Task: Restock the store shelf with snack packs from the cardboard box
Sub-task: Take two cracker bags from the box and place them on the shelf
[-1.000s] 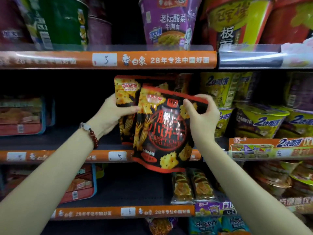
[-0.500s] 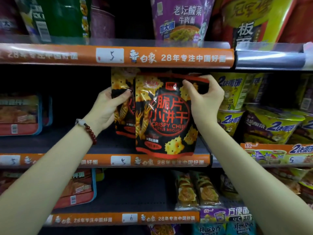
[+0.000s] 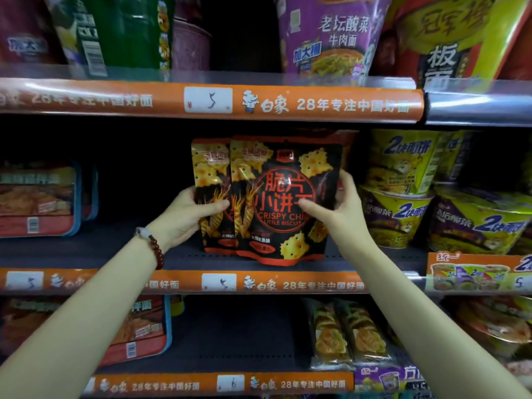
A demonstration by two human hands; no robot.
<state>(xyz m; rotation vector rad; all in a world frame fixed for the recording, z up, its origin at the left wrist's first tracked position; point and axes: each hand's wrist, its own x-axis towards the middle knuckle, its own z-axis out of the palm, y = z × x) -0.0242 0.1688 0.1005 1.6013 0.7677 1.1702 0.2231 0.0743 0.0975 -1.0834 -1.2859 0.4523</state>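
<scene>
We note the front snack pack (image 3: 283,197) standing on the middle shelf (image 3: 178,259), our right hand (image 3: 335,210) pinching its right edge; our left hand (image 3: 187,216) grips the rear pack (image 3: 208,180) just behind it.

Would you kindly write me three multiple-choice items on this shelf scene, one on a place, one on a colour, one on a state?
1. Where does the front snack pack stand?
A. on the middle shelf
B. on the top shelf
C. in a box

2. What colour is the price strip above the packs?
A. blue
B. orange
C. white

3. How is the front pack held?
A. by the left hand alone
B. by no hand
C. by the right hand, while the left holds the pack behind

Answers:
1 A: its base rests on the middle shelf.
2 B: the strip is orange with white print.
3 C: the right hand grips its right edge; the left hand grips the rear pack.
</scene>
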